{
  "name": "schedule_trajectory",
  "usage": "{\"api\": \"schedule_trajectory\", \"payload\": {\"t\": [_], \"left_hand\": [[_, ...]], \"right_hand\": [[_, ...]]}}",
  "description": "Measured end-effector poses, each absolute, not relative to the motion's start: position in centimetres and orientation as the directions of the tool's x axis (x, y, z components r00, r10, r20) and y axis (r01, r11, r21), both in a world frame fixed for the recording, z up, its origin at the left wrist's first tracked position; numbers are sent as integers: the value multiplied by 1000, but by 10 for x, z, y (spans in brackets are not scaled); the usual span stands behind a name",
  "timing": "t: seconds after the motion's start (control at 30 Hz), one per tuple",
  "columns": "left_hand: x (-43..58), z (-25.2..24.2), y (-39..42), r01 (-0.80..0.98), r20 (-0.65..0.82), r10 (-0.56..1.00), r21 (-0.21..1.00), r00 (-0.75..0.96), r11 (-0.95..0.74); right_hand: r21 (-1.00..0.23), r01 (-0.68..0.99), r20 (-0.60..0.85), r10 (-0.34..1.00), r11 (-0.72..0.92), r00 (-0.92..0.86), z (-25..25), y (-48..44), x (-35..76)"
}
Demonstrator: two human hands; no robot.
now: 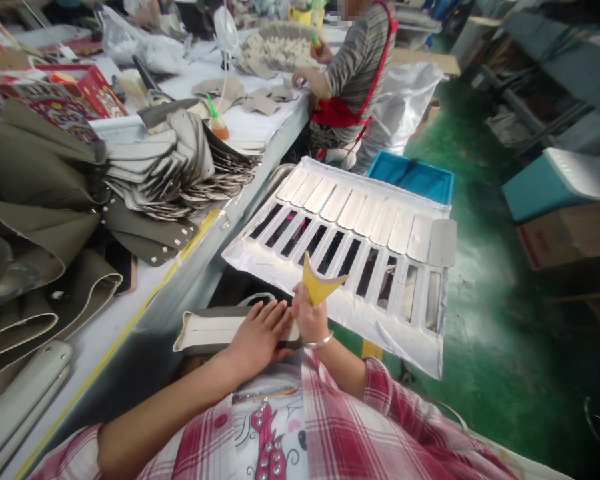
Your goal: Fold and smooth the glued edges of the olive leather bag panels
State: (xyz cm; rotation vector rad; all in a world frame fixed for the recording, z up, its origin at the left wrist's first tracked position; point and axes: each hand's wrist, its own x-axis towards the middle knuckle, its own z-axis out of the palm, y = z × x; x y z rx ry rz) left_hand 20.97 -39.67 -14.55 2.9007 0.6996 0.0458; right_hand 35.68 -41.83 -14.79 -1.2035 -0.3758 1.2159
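Observation:
My left hand (261,331) lies flat, fingers stretched out, on a long dark grey piece (205,343) with a pale panel on its upper face. That piece rests across my lap area, its right end partly hidden under my hands. Just right of it, my right hand (311,319) is closed around a yellow piece (321,283) with a concave edge and two pointed corners, which stands up out of the fist. Both hands are close together at the near edge of a white slatted rack (380,340). A row of pale rounded strips (357,210) lies along the rack's far side.
On the table (273,143) at left are stacked pale pieces (155,167), folded dark grey pieces (35,220), a red box (97,90) and a small bottle (219,125). A co-worker (360,73) is at the far table edge. A blue bin (413,177) stands behind the rack.

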Motion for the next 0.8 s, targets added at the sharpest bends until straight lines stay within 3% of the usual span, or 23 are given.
{"api": "schedule_trajectory", "payload": {"t": [0.1,0.2,0.47,0.67,0.8], "left_hand": [[208,-143,-400,468,16,476,158,879,-870],[206,-144,-400,469,56,483,164,874,-868],[208,-142,-395,449,73,474,224,877,-865],[206,-146,-389,429,86,463,258,882,-866],[206,-149,-388,424,69,454,260,888,-868]], "right_hand": [[-772,-634,-317,834,50,452,-140,-410,368],[-714,-691,-308,834,116,458,-136,-400,374],[-753,-657,-305,903,-34,302,-145,-385,360],[-663,-741,-397,889,-104,231,-151,-373,373],[-739,-659,-368,902,-136,226,-152,-375,370]]}}
